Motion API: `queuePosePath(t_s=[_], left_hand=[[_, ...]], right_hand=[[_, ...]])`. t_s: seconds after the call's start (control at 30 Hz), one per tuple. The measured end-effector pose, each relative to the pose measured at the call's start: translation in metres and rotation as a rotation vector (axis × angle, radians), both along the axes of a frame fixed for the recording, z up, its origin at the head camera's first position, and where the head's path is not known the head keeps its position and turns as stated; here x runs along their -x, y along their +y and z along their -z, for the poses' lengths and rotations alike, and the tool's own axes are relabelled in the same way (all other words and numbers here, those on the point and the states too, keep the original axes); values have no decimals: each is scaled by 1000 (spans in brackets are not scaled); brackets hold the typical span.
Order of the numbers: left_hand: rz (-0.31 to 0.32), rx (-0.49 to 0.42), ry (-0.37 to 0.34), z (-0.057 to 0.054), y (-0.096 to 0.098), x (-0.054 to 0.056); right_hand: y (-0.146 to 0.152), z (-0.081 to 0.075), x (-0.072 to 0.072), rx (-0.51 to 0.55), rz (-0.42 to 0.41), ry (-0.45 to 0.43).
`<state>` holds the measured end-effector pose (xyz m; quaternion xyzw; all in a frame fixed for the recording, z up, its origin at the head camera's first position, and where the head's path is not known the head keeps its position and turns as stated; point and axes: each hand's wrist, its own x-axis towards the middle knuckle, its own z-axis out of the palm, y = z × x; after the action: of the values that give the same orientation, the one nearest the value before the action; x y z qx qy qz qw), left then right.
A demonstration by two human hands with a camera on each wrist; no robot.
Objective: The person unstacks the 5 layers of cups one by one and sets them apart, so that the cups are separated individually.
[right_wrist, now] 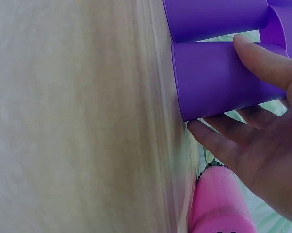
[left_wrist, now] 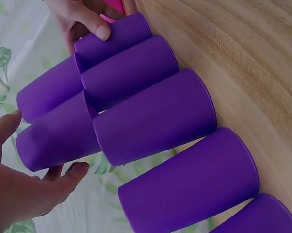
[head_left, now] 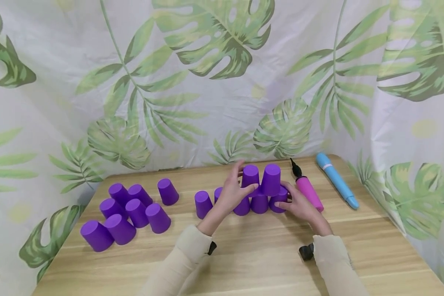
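Note:
Upside-down purple cups stand in a row, with two more on top towards its right end. My left hand (head_left: 231,189) is spread around the upper left cup (left_wrist: 58,133), thumb on the near side and fingers on the far side. Beside it stands the upper right cup (head_left: 271,180). My right hand (right_wrist: 269,126) holds the end cup (right_wrist: 214,80) of the bottom row, thumb on its near side and fingers along the outer side. Farther left in that row is another cup (head_left: 203,204).
A group of upside-down purple cups (head_left: 120,230) stands at the left of the wooden table (head_left: 259,259), with one cup (head_left: 168,192) a little apart. Right of the row lie a pink pump (head_left: 309,193) with a black nozzle and a blue pump (head_left: 336,180). Leaf-patterned cloth hangs behind.

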<state>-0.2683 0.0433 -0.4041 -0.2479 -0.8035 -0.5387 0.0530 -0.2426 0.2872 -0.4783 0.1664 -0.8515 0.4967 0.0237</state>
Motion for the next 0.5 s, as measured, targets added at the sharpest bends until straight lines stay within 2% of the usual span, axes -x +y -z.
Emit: queuePosePath(t_s=[0.23,0.5], left_hand=[[-67,38,24,8,6,3],[-92,37,57,3,1,1]], right_hand=[[-1,6,-1,-5,7,-6],[2,2,2,-21,24,-30]])
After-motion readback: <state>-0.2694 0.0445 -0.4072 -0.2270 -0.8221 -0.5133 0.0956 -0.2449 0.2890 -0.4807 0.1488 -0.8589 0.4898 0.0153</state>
